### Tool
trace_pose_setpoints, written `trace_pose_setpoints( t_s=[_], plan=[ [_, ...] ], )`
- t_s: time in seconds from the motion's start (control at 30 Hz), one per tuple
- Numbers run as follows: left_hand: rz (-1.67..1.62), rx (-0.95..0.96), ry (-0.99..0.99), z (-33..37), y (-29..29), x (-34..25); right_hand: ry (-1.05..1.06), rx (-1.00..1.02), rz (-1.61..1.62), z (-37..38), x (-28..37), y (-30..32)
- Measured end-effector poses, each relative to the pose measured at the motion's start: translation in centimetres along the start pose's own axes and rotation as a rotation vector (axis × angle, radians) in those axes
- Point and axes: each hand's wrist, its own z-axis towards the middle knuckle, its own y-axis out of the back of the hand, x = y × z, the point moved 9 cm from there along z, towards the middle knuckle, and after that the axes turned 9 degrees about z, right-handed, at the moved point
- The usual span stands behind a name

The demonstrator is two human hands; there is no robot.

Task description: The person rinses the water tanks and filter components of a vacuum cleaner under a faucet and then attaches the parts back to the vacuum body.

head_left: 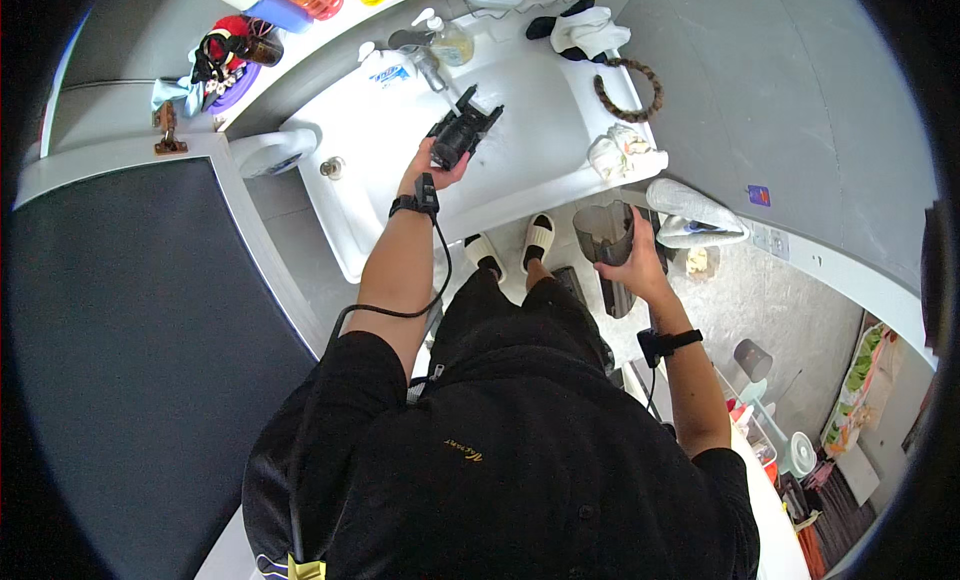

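Observation:
Over the white sink (540, 110), my left hand (438, 170) is closed round a black plastic part (463, 135) with prongs at its far end. That part is under the tap (430, 72), and a thin pale streak that looks like water meets it. To the right, outside the sink's front edge, my right hand (638, 265) grips a translucent grey plastic container (605, 232) by its right side. Its wide mouth faces up, and I cannot make out anything inside. The fingers on the container's far side are partly hidden.
Pump bottles (452, 45) stand behind the tap. A braided brown headband (655, 90), black and white cloths (590, 30) and a crumpled white cloth (615, 152) lie along the sink's right rim. A dark-panelled door (150, 330) fills the left; a folded grey-white item (695, 212) is at the right wall.

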Motion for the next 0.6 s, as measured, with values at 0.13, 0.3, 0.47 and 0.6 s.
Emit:
trace_pose_setpoints(
  t_s=[0.13,0.3,0.47,0.6],
  plan=[
    [0.000,-0.037,0.012,-0.8,-0.4,-0.3,0.007,0.003,0.022,-0.3,0.0,0.0],
    [-0.028,-0.028,0.007,-0.9,-0.5,-0.5,-0.001,-0.010,0.007,-0.5,-0.6,0.1],
    [0.023,0.024,-0.019,-1.3,-0.9,-0.3,-0.010,-0.017,0.003,-0.8,-1.1,0.1],
    [-0.049,-0.021,0.070,-1.4,-0.8,0.1,0.008,-0.022,0.001,-0.9,-0.8,0.2]
  ],
)
